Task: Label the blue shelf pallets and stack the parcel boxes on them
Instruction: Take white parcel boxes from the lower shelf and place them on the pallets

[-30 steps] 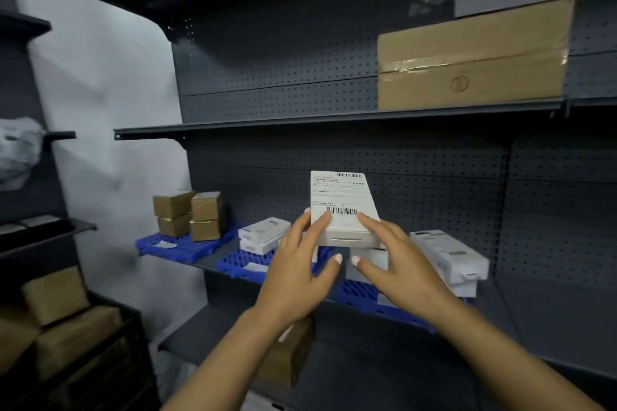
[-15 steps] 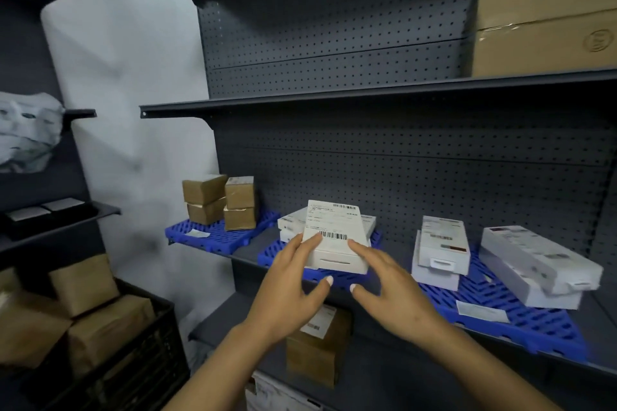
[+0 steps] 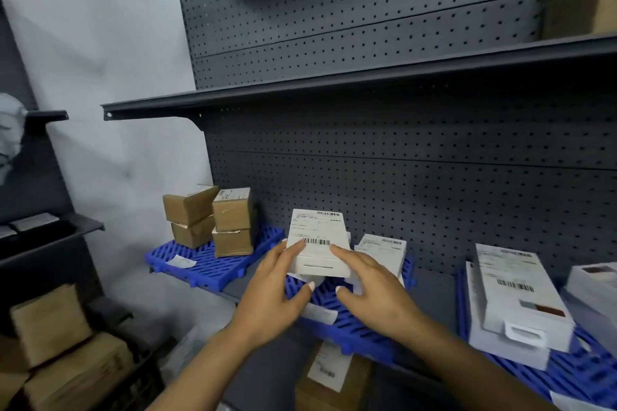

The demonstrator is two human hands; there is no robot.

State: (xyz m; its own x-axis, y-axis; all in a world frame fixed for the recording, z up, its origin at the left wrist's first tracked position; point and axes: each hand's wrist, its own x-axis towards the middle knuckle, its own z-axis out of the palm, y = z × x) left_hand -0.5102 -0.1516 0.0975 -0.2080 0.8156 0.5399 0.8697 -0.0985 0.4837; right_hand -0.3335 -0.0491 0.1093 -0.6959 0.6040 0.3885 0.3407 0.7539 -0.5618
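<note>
We see a white parcel box (image 3: pixel 318 243), its barcoded shipping label facing up, held over the middle blue pallet (image 3: pixel 347 314) on the dark shelf (image 3: pixel 434 287). The left hand (image 3: pixel 277 294) grips its left edge and the right hand (image 3: pixel 374 290) its right edge, fingers spread on the top face and thumbs tucked below (whether the box already rests on what lies under it, we cannot tell). Just behind it to the right sits another white labelled box (image 3: pixel 382 252) on the same pallet, and a paper slip (image 3: pixel 319 312) lies on the pallet's front part. To the left, a second blue pallet (image 3: pixel 207 265) carries four brown cartons (image 3: pixel 210 222) in two stacks of two, with a small white label (image 3: pixel 181 262) near its front. On the right, a third pallet (image 3: pixel 581 374) holds stacked long white boxes (image 3: pixel 514 297).
</note>
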